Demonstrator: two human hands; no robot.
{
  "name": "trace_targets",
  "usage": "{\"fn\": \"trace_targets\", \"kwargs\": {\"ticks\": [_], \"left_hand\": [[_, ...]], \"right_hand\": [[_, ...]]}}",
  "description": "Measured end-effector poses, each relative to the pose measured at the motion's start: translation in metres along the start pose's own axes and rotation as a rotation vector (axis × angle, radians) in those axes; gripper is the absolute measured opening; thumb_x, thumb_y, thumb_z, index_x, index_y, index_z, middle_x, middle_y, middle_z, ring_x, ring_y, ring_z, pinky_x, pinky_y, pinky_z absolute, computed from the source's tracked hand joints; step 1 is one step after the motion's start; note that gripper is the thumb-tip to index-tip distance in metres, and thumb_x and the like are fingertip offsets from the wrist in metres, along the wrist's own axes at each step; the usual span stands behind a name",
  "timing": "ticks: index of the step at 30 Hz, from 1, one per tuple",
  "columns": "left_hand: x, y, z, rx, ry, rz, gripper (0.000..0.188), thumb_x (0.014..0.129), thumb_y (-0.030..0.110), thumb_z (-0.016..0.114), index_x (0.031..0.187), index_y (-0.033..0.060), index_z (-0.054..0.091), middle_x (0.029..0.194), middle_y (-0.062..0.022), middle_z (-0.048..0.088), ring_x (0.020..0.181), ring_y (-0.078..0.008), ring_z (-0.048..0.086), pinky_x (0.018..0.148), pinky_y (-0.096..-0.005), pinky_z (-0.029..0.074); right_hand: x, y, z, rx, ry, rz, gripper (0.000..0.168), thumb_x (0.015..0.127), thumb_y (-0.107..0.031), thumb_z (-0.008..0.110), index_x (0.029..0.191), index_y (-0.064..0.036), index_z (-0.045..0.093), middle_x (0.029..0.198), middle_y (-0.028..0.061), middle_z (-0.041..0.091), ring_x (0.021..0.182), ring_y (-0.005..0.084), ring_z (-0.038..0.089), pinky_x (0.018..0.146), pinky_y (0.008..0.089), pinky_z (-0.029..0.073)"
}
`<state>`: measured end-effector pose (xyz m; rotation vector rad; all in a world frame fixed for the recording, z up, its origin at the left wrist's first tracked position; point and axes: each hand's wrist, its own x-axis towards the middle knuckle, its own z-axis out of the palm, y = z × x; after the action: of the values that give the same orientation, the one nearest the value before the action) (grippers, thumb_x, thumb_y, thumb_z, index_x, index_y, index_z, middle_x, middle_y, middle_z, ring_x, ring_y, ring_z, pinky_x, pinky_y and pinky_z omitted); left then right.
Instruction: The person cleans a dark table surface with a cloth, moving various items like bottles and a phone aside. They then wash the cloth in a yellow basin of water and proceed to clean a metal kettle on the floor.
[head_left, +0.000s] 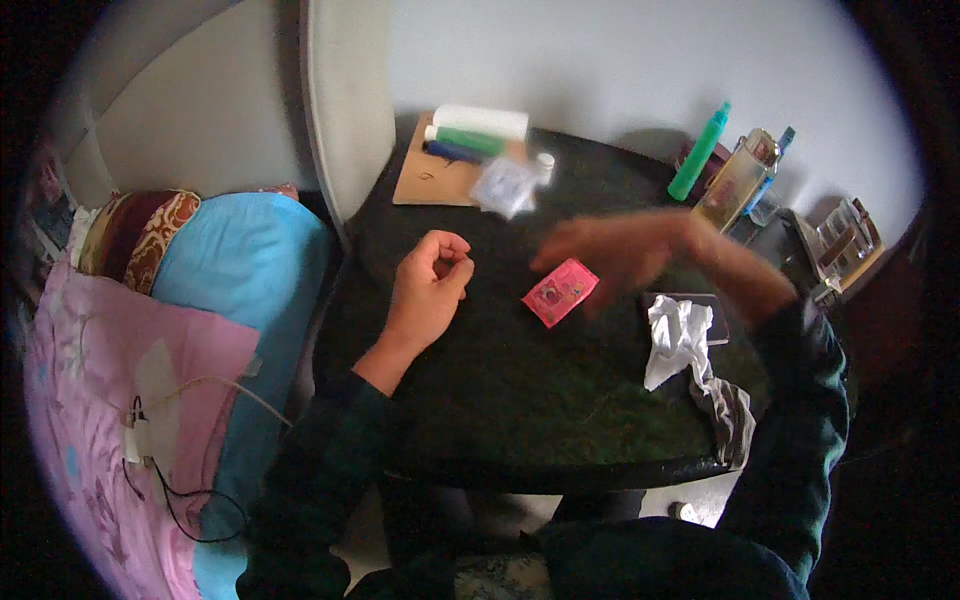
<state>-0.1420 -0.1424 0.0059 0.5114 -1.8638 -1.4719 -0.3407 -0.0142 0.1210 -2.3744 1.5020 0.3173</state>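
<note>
A small pink packet (560, 292) with printed pictures lies on the dark round-edged table (495, 405). My right hand (615, 251) is blurred and hovers over the far side of the packet, its fingers and thumb spread apart. Whether any finger touches the packet cannot be made out. To the left of the packet, my left hand (431, 289) is loosely curled over the table, thumb against the fingers, with nothing visible in it.
Crumpled white tissue (679, 337) covers part of a flat dark device (716, 315), with grey cloth (731, 420) nearby. Behind stand a green spray bottle (699, 154) and a clear bottle (739, 180). A brown board (420, 180) bears several items. Left is a bed (225, 255) with cables.
</note>
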Motion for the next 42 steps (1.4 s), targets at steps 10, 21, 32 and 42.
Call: {"fn": "trace_targets", "kwargs": {"ticks": [10, 21, 32, 42], "left_hand": [[0.002, -0.005, -0.001, -0.098, 0.010, 0.002, 0.013, 0.083, 0.005, 0.060, 0.094, 0.0039, 0.053, 0.079, -0.0012, 0.055, 0.057, -0.0069, 0.051, 0.050, -0.0207, 0.041], [-0.001, 0.001, -0.002, -0.064, -0.019, -0.028, 0.012, 0.082, 0.003, 0.060, 0.092, 0.0026, 0.054, 0.080, -0.0016, 0.056, 0.058, -0.0058, 0.050, 0.051, -0.0202, 0.043], [0.003, 0.001, 0.000, 0.024, -0.029, -0.035, 0.011, 0.082, 0.002, 0.059, 0.092, 0.0033, 0.055, 0.081, -0.0022, 0.056, 0.058, -0.0062, 0.050, 0.050, -0.0205, 0.042], [0.001, 0.006, -0.001, 0.027, -0.055, -0.033, 0.010, 0.084, 0.004, 0.058, 0.093, 0.0054, 0.055, 0.078, 0.0014, 0.054, 0.056, -0.0037, 0.046, 0.046, -0.0184, 0.034]], "right_hand": [[-0.039, 0.045, 0.002, 1.173, 0.630, 0.394, 0.046, 0.093, -0.030, 0.048, 0.131, -0.004, 0.041, 0.120, 0.0159, 0.054, 0.103, 0.0189, 0.056, 0.088, 0.0315, 0.046], [-0.027, 0.123, 0.044, 1.551, 0.929, 0.286, 0.040, 0.091, -0.026, 0.050, 0.124, -0.003, 0.046, 0.103, 0.0112, 0.059, 0.089, 0.0200, 0.059, 0.072, 0.0306, 0.049], [-0.003, 0.164, 0.042, -0.003, 0.914, 0.844, 0.040, 0.081, -0.040, 0.060, 0.099, -0.004, 0.062, 0.094, 0.0196, 0.064, 0.091, 0.0351, 0.061, 0.078, 0.0432, 0.048], [-0.147, -0.015, 0.048, 0.425, 0.743, 0.728, 0.042, 0.081, -0.027, 0.068, 0.117, -0.009, 0.057, 0.121, 0.0122, 0.054, 0.117, 0.0257, 0.048, 0.096, 0.0368, 0.041]]}}
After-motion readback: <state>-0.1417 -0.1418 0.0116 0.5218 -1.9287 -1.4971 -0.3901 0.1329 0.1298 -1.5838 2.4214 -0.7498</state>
